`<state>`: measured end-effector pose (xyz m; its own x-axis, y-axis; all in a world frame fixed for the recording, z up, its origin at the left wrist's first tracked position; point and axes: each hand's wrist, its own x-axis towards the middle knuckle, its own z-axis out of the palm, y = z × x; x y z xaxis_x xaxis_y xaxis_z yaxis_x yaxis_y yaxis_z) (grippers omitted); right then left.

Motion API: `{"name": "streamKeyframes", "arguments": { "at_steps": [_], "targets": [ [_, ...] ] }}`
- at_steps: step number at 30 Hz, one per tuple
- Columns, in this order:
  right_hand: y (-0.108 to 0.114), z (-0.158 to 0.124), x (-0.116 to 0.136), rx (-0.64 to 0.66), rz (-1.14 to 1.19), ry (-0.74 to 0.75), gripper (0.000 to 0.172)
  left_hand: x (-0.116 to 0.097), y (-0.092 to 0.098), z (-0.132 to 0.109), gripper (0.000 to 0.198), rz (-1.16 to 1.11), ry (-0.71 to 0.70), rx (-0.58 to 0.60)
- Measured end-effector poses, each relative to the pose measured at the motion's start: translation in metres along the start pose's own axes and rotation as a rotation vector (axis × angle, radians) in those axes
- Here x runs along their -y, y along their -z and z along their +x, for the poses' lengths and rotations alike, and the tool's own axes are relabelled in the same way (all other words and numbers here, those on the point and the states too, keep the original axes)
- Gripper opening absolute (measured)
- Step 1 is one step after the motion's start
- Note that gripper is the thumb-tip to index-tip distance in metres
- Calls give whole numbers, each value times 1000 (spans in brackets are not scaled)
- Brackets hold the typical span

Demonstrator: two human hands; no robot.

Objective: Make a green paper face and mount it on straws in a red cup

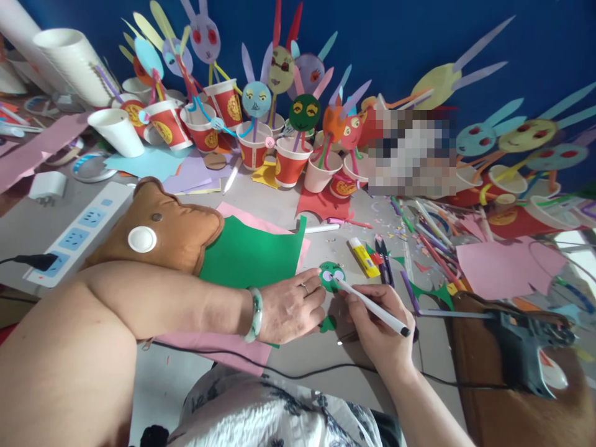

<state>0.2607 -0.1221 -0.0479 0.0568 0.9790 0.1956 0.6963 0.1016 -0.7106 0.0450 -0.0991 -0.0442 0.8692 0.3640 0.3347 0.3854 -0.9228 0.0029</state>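
My right hand (382, 316) is closed around a white marker pen (375, 305), whose tip meets a small green paper face (331, 284) with white eyes. My left hand (295, 306), wearing a ring and a bangle, lies palm down with its fingers stretched to the left edge of that face. Below the face, another small green paper piece (328, 324) shows beside my left fingertips. Partly under my left hand and forearm lie a large green sheet (254, 251) and pink paper (223, 354).
Paper cups (291, 164) with paper rabbit figures line the back. A glue stick (364, 257) and dark scissors (384, 261) lie right of the face. A glue gun (531, 347) rests at right, a power strip (79, 233) and brown cushion (172, 230) at left. A black cable (298, 375) crosses the front.
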Motion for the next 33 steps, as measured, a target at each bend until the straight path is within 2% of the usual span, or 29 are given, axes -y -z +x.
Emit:
{"name": "streamKeyframes", "arguments": {
  "at_steps": [6, 14, 25, 33],
  "targets": [
    [0, -1, -1, 1, 13, -23, 16, -1, -2, -1, 25, -2, 23, -18],
    [1, 2, 0, -3, -5, 32, 17, 0, -2, -1, 27, -13, 27, -20],
    [0, -3, -6, 38, 105, -34, 21, 0, 2, -1, 28, -2, 9, 17],
    [0, -2, -1, 32, 92, -51, 22, 1, 1, -1, 28, -13, 5, -19]
  ]
}}
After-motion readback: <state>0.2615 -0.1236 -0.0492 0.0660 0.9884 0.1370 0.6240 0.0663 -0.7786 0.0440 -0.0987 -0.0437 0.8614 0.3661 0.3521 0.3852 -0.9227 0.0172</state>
